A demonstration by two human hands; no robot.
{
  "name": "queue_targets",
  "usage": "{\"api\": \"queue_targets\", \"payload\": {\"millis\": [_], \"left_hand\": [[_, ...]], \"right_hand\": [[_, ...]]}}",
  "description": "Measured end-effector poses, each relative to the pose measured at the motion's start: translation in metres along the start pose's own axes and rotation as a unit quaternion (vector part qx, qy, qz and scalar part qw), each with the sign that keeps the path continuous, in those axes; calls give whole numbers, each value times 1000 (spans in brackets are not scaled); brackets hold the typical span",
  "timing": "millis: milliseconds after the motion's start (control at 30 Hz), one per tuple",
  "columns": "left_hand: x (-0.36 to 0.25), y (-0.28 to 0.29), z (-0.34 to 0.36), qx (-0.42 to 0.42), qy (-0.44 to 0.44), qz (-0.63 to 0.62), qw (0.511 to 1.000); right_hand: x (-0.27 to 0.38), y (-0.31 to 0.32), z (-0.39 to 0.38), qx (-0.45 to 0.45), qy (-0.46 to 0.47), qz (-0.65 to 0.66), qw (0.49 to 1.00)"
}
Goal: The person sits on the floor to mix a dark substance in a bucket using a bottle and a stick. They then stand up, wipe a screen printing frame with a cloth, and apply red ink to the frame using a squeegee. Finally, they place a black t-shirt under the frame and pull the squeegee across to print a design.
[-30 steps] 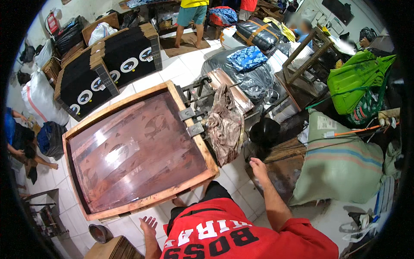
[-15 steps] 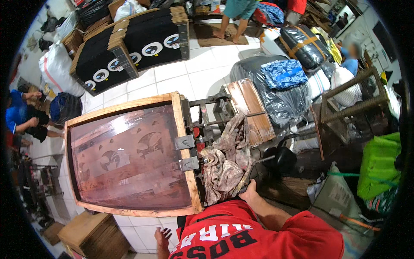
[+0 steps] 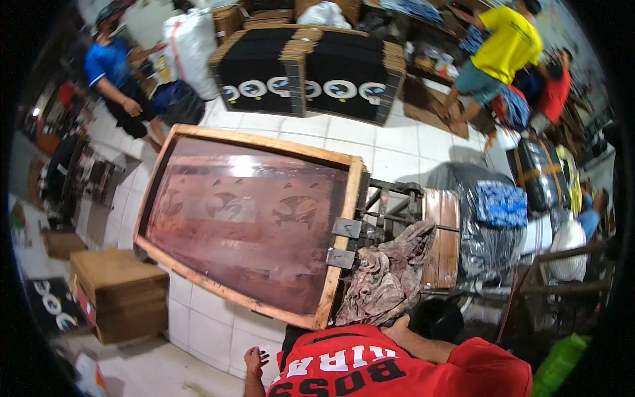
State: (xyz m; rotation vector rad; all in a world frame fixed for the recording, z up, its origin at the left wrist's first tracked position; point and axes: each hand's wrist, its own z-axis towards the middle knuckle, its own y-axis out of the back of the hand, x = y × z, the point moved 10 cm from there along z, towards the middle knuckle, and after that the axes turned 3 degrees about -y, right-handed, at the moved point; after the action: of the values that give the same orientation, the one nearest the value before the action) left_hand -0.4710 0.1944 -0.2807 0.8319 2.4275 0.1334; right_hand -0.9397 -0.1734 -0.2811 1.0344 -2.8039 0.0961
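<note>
A wood-framed printing screen (image 3: 248, 218) with reddish translucent mesh and printed-looking shapes lies before me. Two metal hinge clamps (image 3: 344, 228) grip its right side, joined to a dark metal mechanism (image 3: 390, 198). A stained, crumpled cloth (image 3: 383, 274) drapes over that mechanism. My right hand (image 3: 398, 327) is at the cloth's near edge; its fingers are mostly hidden, so its grip cannot be made out. Low beside my red shirt, my left hand (image 3: 256, 359) hangs empty, fingers loosely apart, below the screen's near edge.
Stacks of black printed panels (image 3: 344, 76) stand beyond the screen. Left are a cardboard box (image 3: 122, 291) and a person in blue (image 3: 112, 69). A person in yellow (image 3: 506, 40) stands far right. Black plastic-wrapped bundles (image 3: 469, 218) and a brown board (image 3: 441, 241) lie right.
My view has turned left, so the screen and panels appear farther right. The people in blue and yellow show more fully. My left hand stays empty; my right remains beside the cloth.
</note>
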Motion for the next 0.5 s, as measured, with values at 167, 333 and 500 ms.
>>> {"api": "queue_targets", "payload": {"millis": [167, 333, 500], "left_hand": [[59, -4, -26, -24, -10, -80, 996], [103, -6, -66, -50, 0, -94, 994], [130, 6, -114, -71, -12, -82, 994]], "right_hand": [[7, 1, 60, 55, -63, -52, 995], [-8, -2, 64, 71, -167, -54, 982], [15, 0, 50, 32, -51, -112, 992]]}}
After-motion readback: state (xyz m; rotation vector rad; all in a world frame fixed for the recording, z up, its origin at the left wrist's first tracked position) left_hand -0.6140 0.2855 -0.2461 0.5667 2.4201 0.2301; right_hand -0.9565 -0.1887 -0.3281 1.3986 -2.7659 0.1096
